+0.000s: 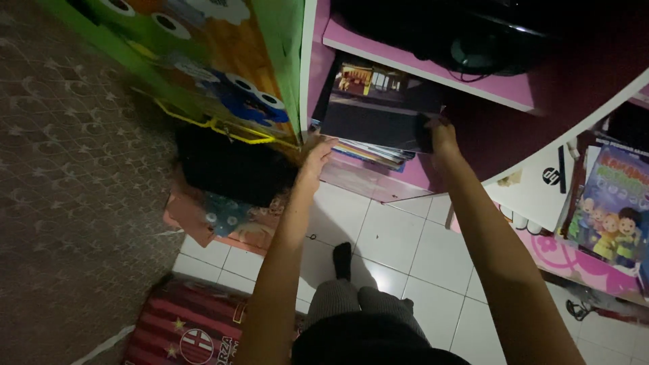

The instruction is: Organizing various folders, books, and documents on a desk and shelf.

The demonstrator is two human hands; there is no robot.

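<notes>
The right hand point(443, 135) grips the corner of a dark book point(378, 111) atop the stack point(372, 152) on the pink shelf point(412, 177). The left hand point(316, 159), fingers extended, touches the stack's left edge.

We are in a home, most likely a child's room, and the pink shelf unit point(433, 78) is what tells us so first. Under its top board lies a stack of books point(375, 145), to its right a picture book point(612, 203) with cartoon children on the cover leans among other books, and to its left stands a green cabinet point(223, 61) painted with big-eyed cartoon figures. Below the shelf we see white floor tiles point(405, 250), with a patterned carpet point(74, 176) further left and a red striped cushion point(186, 328) on the floor in front.
</notes>
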